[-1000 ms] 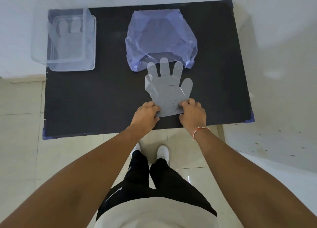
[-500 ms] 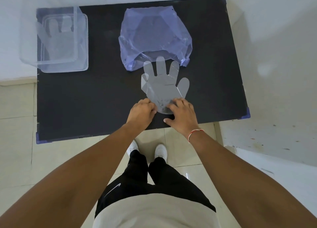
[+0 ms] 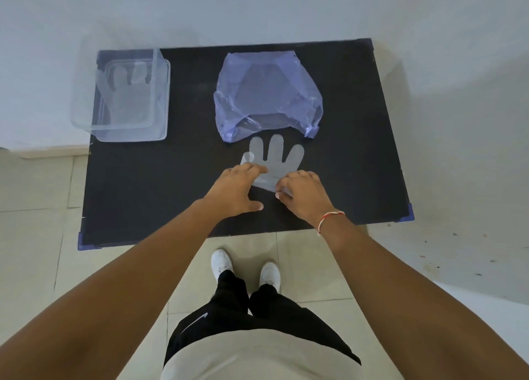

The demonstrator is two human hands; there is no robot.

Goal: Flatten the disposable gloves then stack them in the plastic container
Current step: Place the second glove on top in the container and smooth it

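Head view: your left hand and right hand rest on the cuff end of a clear glove lying on the black table, fingers loosely spread; the right thumb and fingers pinch the cuff edge. Just beyond the glove's fingertips sits a crumpled purple bag. At the far left corner, the container holds flat gloves; how many, you cannot tell.
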